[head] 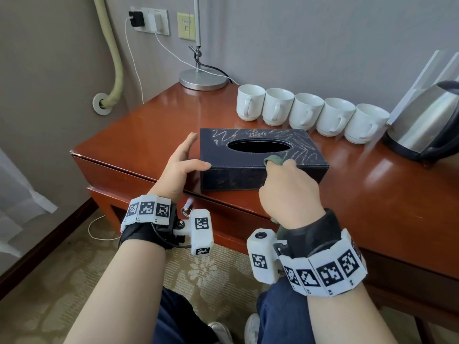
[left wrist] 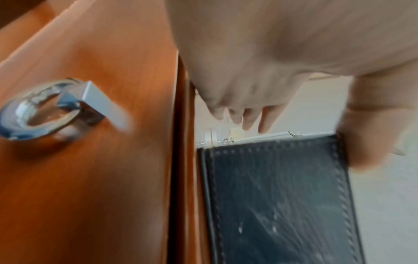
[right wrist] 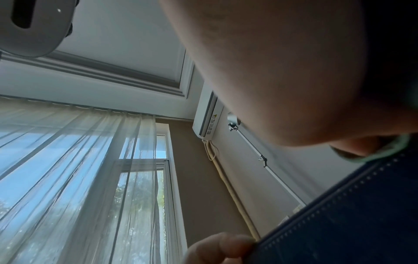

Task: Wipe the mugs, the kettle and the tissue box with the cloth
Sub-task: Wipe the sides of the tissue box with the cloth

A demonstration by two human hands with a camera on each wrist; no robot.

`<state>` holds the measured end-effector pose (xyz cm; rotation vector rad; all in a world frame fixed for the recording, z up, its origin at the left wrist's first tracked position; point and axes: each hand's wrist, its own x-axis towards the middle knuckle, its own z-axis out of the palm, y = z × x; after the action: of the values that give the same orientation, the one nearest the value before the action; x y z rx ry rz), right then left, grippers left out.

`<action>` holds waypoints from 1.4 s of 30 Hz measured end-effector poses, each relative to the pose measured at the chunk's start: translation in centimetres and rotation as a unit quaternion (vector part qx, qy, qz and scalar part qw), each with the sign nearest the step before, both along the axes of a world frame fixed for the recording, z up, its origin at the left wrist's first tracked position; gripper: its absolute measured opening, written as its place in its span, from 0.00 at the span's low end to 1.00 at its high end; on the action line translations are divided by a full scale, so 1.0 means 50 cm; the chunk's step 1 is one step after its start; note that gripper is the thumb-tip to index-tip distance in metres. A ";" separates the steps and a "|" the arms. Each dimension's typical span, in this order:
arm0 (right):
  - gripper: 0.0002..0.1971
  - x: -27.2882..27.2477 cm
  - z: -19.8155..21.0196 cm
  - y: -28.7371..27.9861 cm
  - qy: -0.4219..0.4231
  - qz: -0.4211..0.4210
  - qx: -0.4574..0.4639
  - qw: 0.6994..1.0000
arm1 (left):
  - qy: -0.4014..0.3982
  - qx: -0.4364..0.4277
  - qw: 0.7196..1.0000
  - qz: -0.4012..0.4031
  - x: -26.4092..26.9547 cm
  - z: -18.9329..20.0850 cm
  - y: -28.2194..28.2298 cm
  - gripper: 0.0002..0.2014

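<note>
A dark navy tissue box (head: 263, 157) with pale scribbles on its top lies on the wooden table (head: 149, 125). My left hand (head: 197, 152) is spread at the box's left end, with the thumb on the front corner; in the left wrist view the thumb (left wrist: 373, 139) lies against the tissue box (left wrist: 278, 196). My right hand (head: 285, 175) grips a green cloth (head: 272, 160) and presses it on the box's front top edge. The cloth (right wrist: 384, 151) shows as a green rim above the box (right wrist: 361, 214). Several white mugs (head: 305, 111) line the back. A steel kettle (head: 427, 120) stands at the right.
A lamp base (head: 203, 79) stands at the table's back left corner, with cables running to the wall sockets (head: 151, 21). A ring-shaped drawer handle (left wrist: 40, 110) hangs on the table's front. The box sits close to the front edge. Carpet lies below.
</note>
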<state>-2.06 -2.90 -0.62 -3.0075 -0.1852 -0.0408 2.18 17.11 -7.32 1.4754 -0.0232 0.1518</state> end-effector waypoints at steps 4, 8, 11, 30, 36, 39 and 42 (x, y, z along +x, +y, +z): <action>0.20 0.000 -0.002 0.006 -0.006 0.025 0.011 1.000 | -0.099 0.176 0.976 0.086 -0.018 0.029 -0.023 0.42; 0.21 -0.005 0.004 -0.010 0.013 0.049 0.026 0.998 | -0.220 0.405 0.887 0.022 -0.020 0.069 -0.072 0.38; 0.22 -0.010 0.009 -0.036 0.026 0.033 0.028 0.999 | -0.159 0.498 0.850 -0.062 -0.014 0.083 -0.127 0.41; 0.25 0.045 0.033 -0.072 0.059 0.003 -0.001 0.998 | -0.124 0.572 0.811 0.022 0.023 0.060 -0.140 0.28; 0.26 0.002 0.027 -0.066 0.053 0.028 0.012 0.998 | -0.112 0.566 0.817 0.017 0.026 0.064 -0.140 0.28; 0.26 0.026 0.031 -0.051 0.059 0.038 0.010 0.997 | -0.108 0.561 0.821 0.018 0.025 0.067 -0.141 0.28; 0.25 0.058 0.035 -0.049 0.062 0.012 -0.007 0.998 | -0.101 0.563 0.820 0.016 0.023 0.068 -0.142 0.28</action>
<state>0.82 -5.34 1.11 -3.0078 -0.2100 0.1509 3.34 10.03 -3.92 2.6475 -0.3084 0.3601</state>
